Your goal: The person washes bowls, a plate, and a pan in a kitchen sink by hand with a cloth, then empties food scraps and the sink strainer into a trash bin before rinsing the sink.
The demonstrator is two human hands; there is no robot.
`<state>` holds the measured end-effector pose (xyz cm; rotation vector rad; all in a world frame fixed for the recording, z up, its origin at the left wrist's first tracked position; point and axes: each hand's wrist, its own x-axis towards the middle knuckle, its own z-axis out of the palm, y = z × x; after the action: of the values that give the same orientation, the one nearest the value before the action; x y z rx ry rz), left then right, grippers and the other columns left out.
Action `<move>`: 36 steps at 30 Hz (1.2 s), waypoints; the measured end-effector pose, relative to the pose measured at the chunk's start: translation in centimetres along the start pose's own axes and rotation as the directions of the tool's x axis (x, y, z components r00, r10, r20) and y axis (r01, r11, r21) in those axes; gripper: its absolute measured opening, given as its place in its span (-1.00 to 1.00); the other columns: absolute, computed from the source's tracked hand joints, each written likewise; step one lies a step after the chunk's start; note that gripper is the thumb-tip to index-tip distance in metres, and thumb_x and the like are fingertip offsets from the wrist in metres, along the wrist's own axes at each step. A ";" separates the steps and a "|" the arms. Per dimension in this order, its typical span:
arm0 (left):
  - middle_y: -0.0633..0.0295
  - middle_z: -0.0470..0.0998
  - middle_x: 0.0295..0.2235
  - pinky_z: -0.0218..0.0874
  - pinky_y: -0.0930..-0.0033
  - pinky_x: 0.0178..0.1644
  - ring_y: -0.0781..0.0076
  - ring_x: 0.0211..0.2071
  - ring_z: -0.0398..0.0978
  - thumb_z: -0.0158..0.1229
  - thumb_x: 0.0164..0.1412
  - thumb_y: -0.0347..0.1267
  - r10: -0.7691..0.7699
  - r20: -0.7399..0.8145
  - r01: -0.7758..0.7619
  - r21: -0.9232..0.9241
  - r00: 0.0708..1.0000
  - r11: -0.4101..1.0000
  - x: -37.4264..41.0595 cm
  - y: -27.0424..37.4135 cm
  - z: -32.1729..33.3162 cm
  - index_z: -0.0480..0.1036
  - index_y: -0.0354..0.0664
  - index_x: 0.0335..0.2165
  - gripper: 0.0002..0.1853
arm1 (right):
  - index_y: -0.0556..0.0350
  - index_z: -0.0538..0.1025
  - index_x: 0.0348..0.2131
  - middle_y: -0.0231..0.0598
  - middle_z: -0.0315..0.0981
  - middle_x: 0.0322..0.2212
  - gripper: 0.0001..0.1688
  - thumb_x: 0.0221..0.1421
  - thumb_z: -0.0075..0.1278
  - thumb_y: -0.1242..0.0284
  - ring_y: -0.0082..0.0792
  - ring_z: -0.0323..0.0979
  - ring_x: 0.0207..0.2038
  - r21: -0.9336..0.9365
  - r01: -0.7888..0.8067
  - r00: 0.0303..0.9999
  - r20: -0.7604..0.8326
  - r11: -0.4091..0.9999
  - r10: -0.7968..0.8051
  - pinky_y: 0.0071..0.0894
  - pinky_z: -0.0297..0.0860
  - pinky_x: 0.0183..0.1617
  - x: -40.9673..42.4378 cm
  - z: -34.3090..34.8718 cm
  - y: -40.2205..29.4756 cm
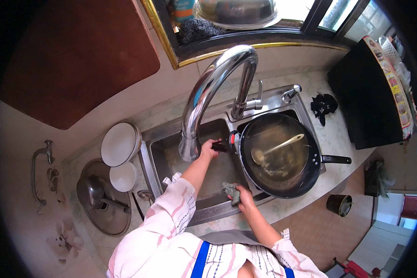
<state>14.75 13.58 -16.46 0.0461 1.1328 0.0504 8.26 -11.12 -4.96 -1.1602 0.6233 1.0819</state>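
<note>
My left hand point(210, 148) reaches over the left sink basin point(208, 173) and grips a dark handle point(219, 147). This handle runs to a black fitting with a red spot point(233, 139) at the wok's left rim; whether it belongs to the wok or to a pan beneath is hidden. In my right hand point(244, 197) is a crumpled grey-green cloth point(232, 193), held above the basin's near right corner. The black wok point(281, 189) sits over the right basin, holding murky liquid and a ladle point(285, 144). Its black side handle point(336, 159) points right.
A chrome faucet point(226, 69) arches over the basin. White bowls point(120, 144), a large lid point(106, 222) and a spoon point(146, 195) lie on the left counter. At right are a soap dispenser point(292, 93), a dark cloth point(324, 106) and a black box-shaped object point(365, 97).
</note>
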 end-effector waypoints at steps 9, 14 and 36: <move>0.20 0.41 -0.52 0.38 0.32 -0.36 0.28 -0.43 0.46 -0.03 0.06 -0.44 -0.174 -0.031 0.166 0.493 0.984 0.854 -9.5 0.0 -3.9 0.30 -0.30 -0.45 -0.89 | 0.28 0.29 -0.22 -0.07 0.34 -0.28 -0.66 0.01 -0.21 0.41 -0.21 0.36 -0.27 0.168 -0.116 0.985 0.146 0.979 0.091 -0.26 0.38 -0.26 2.6 0.9 -1.1; 0.23 0.36 -0.57 0.35 0.37 -0.61 0.37 -0.55 0.44 -0.05 0.06 -0.45 0.014 0.007 -0.015 0.764 1.000 0.645 -14.1 -1.0 -3.4 0.24 -0.29 -0.46 -0.90 | 0.18 0.32 -0.25 -0.21 0.33 -0.29 -0.70 -0.01 -0.19 0.42 -0.26 0.29 -0.23 0.528 -0.055 0.917 0.363 0.847 -0.167 -0.25 0.26 -0.15 5.4 5.8 -2.5; -0.15 0.41 -0.51 0.22 0.08 -0.42 -0.03 -0.52 0.42 -0.17 0.06 -0.33 0.486 0.263 -0.165 0.958 0.833 -0.236 -21.1 -3.8 -3.7 0.17 -0.43 -0.28 -0.67 | 0.06 -0.29 0.12 0.32 0.12 -0.13 -0.14 -0.09 -0.23 0.51 0.12 0.19 -0.08 -0.618 0.412 0.908 0.212 0.669 -0.362 -0.18 0.11 -0.01 10.5 17.2 -0.2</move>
<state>2.55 8.48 0.78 1.9380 1.0715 -0.3842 10.40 8.64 -8.27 -1.7573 -0.1108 0.9778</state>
